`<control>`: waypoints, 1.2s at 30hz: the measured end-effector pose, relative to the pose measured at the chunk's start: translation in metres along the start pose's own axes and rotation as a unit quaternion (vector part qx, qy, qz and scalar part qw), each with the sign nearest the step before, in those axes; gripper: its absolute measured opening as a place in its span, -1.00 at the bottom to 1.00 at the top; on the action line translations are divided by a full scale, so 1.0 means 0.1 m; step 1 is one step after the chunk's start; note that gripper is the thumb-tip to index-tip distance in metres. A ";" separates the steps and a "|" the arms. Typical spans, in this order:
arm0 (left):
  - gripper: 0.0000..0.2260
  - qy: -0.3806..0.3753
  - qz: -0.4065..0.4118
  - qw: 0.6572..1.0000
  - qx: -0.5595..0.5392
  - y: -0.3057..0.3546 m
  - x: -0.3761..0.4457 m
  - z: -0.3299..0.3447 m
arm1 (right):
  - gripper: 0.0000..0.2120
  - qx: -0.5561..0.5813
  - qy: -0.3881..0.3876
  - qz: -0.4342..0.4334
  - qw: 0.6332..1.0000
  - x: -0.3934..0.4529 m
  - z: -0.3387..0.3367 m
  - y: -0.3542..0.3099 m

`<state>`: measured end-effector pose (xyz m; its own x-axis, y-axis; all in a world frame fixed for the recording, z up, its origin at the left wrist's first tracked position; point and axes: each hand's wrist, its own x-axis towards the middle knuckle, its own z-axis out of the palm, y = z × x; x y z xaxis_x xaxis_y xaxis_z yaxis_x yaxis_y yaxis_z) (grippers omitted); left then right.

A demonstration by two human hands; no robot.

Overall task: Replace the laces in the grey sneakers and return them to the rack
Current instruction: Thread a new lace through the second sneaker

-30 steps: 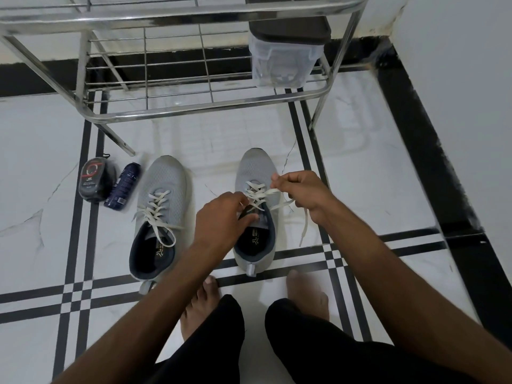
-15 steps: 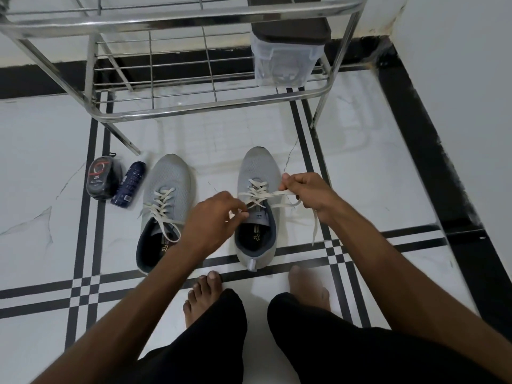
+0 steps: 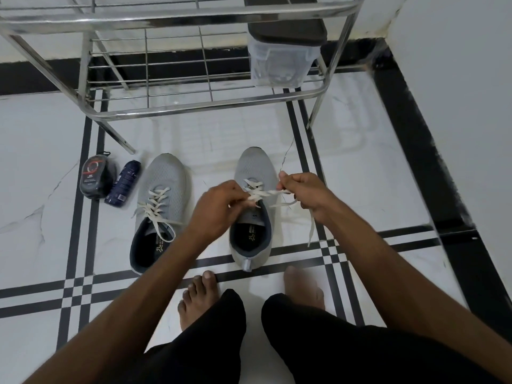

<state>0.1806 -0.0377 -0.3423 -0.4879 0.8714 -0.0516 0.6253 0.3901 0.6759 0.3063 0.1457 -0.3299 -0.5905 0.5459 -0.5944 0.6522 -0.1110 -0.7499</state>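
Note:
Two grey sneakers stand on the tiled floor, toes pointing at the rack. The left sneaker (image 3: pixel 163 189) carries a white lace tied loosely across its tongue. The right sneaker (image 3: pixel 253 167) sits under my hands. My left hand (image 3: pixel 219 206) pinches one end of its white lace (image 3: pixel 266 193) at the tongue. My right hand (image 3: pixel 303 194) pinches the other strand just right of the shoe, and a loose lace tail hangs down from it to the floor. The steel shoe rack (image 3: pixel 194 106) stands just beyond both shoes.
A clear plastic box with a dark lid (image 3: pixel 279 59) sits on the rack's lower shelf at the right. A round black polish sponge (image 3: pixel 95 177) and a dark blue bottle (image 3: pixel 123 184) lie left of the sneakers. My bare feet (image 3: pixel 199 295) are just behind the shoes. A white wall rises on the right.
My left hand has risen from the shoe's collar to the lace at the tongue. Both hands now pull the lace strands taut between them. The view has shifted slightly.

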 end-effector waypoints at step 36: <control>-0.81 -0.029 -0.201 0.979 -0.025 -0.19 -0.41 -0.05 | -0.83 -0.176 -0.039 -0.105 0.978 -0.20 0.02 0.43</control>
<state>0.1858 -0.0820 -0.3492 -0.6513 0.6670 -0.3620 0.3588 0.6909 0.6276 0.3451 0.1278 -0.3508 -0.7550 0.4595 -0.4678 0.6270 0.2972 -0.7200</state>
